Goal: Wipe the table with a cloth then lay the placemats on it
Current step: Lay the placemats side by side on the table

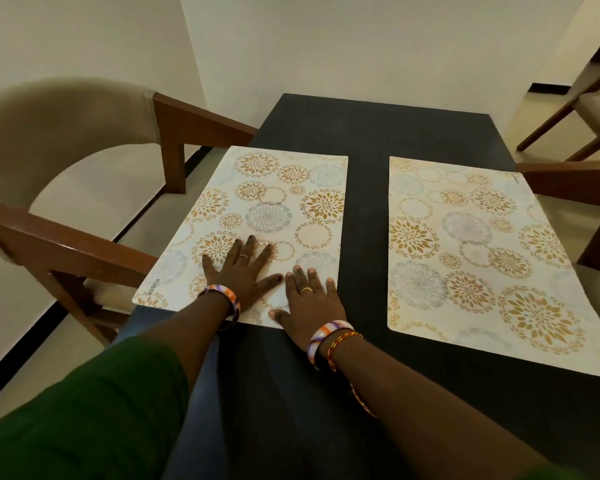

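Two white placemats with gold and blue flower circles lie flat on the dark table [368, 133]. The left placemat [274, 202] sits near the table's left edge, the right placemat [471, 251] beside it with a dark gap between them. My left hand [243, 268] presses flat on the near part of the left placemat, fingers spread. My right hand [312, 299] lies flat on that mat's near right corner, its heel on the bare table. No cloth is in view.
A wooden chair with beige upholstery [66, 140] stands tight against the table's left side. Another chair's wooden arm [568, 178] reaches the right edge, and a further chair [586, 98] stands behind it. White walls close the far side.
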A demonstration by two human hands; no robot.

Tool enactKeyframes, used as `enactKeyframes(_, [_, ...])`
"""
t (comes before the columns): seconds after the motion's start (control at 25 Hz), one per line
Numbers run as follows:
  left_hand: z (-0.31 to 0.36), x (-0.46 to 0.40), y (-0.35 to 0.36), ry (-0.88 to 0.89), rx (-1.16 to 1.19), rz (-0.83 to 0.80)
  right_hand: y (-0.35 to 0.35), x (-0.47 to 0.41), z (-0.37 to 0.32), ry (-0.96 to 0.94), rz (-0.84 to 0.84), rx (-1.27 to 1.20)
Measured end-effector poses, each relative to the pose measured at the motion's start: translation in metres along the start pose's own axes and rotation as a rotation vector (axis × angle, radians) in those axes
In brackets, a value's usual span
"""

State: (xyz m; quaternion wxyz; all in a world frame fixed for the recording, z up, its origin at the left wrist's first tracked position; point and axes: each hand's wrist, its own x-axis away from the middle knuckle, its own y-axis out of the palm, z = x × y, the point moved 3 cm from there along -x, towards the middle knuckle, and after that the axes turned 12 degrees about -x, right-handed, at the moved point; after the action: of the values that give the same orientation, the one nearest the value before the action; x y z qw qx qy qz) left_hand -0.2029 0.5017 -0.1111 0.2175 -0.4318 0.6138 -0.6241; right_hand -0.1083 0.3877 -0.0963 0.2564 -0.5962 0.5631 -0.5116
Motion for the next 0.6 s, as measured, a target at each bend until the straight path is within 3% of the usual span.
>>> enactKeyframes(0.6, [-0.010, -0.071, -0.024, 0.125, 0.016, 0.065, -0.024, -0.054, 0.005, 0.102, 0.100, 0.005])
